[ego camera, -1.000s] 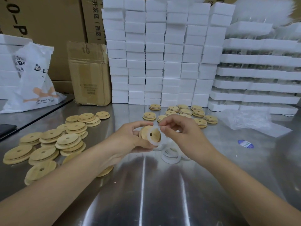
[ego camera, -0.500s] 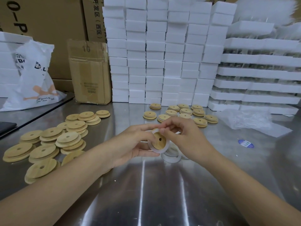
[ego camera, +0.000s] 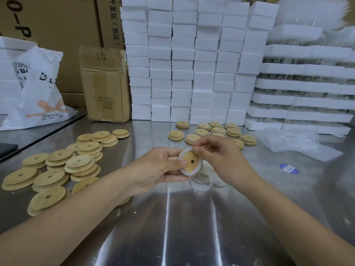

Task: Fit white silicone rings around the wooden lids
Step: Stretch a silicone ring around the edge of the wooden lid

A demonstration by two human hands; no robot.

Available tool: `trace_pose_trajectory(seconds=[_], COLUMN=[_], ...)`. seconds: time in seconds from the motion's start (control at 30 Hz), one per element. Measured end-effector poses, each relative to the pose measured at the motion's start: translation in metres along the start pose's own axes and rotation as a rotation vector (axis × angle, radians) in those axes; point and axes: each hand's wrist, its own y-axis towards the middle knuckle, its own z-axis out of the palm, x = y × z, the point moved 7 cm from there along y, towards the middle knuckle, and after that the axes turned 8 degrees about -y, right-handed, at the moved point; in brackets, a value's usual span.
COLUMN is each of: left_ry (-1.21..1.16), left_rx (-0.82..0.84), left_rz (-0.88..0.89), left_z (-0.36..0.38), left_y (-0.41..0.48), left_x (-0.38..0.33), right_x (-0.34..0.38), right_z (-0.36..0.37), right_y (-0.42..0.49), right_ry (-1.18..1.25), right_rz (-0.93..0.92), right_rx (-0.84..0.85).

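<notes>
Head camera, looking down on a shiny steel worktable [ego camera: 172, 237]. At the centre, both bare hands meet over one round pale wooden lid with a small centre hole [ego camera: 190, 162], held up off the table. The left hand [ego camera: 159, 167] grips the lid from nine o'clock, thumb pressed on its face and fingers curled behind. The right hand [ego camera: 217, 156] comes in from three o'clock, its thumb and forefinger pinched on a white silicone ring [ego camera: 181, 157] at the lid's twelve o'clock edge. The ring shows around most of the rim; whether it is seated all the way round I cannot tell, since the right hand hides part of it.

Just below the hands, at six o'clock, a few loose white silicone rings [ego camera: 200, 186] lie on the table.

At nine o'clock sits a wide scatter of bare wooden lids in low stacks [ego camera: 57, 169], none with a ring visible. These look like the work left.

At twelve to one o'clock, near a wall of white foam blocks [ego camera: 188, 64], a smaller group of lids showing a white band at the edge [ego camera: 219, 131] appears finished.

Judging by the two piles, the task is underway, with the larger share remaining.
</notes>
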Motion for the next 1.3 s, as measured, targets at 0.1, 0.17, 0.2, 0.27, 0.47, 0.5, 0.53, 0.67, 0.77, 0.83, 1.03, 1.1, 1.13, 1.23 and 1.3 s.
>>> trace_pose_trajectory(seconds=[0.1, 0.17, 0.2, 0.27, 0.47, 0.5, 0.53, 0.67, 0.77, 0.83, 1.03, 1.1, 1.13, 1.23, 1.3], left_ry=[0.043, 0.061, 0.070, 0.090, 0.093, 0.090, 0.087, 0.077, 0.072, 0.063, 0.066, 0.056, 0.042, -0.015, -0.021], left_rx=[-0.011, -0.024, -0.032, -0.044, -0.075, -0.076, -0.077, -0.093, -0.162, -0.233, -0.372, -0.414, -0.428, -0.462, -0.494], left_rz=[0.007, 0.018, 0.027, 0.040, 0.055, 0.058, 0.060, 0.087, 0.105, 0.128, 0.213, 0.250, 0.268, 0.310, 0.342], left_z=[-0.001, -0.003, -0.004, -0.005, -0.007, -0.007, -0.007, -0.006, -0.009, -0.013, -0.018, -0.019, -0.020, -0.019, -0.016], left_y=[0.001, 0.001, 0.001, 0.001, 0.000, 0.000, 0.000, 0.000, -0.001, -0.001, -0.004, -0.005, -0.005, -0.008, -0.010], left_x=[0.001, 0.000, 0.000, -0.003, -0.007, -0.008, -0.008, -0.009, -0.009, -0.010, -0.012, -0.014, -0.016, -0.018, -0.016], right_x=[-0.001, -0.001, -0.002, -0.004, -0.011, -0.010, -0.009, -0.010, -0.011, -0.010, -0.012, -0.012, -0.012, -0.010, -0.009], right_z=[-0.001, -0.001, -0.001, -0.002, -0.007, -0.007, -0.007, -0.007, -0.006, -0.003, 0.001, 0.003, 0.004, 0.005, 0.004], right_y=[0.000, 0.000, 0.001, 0.002, 0.001, 0.000, 0.000, -0.001, -0.003, -0.004, -0.005, -0.005, -0.005, -0.005, -0.004], right_ry=[0.005, 0.000, 0.007, 0.025, 0.059, 0.059, 0.060, 0.038, 0.048, 0.058, 0.078, 0.084, 0.089, 0.073, 0.036], right_rz=[0.015, 0.024, 0.036, 0.070, 0.155, 0.161, 0.166, 0.197, 0.215, 0.215, 0.245, 0.255, 0.257, 0.236, 0.210], right_rx=[0.006, 0.018, 0.025, 0.035, 0.058, 0.065, 0.068, 0.073, 0.098, 0.114, 0.142, 0.160, 0.169, 0.181, 0.172])
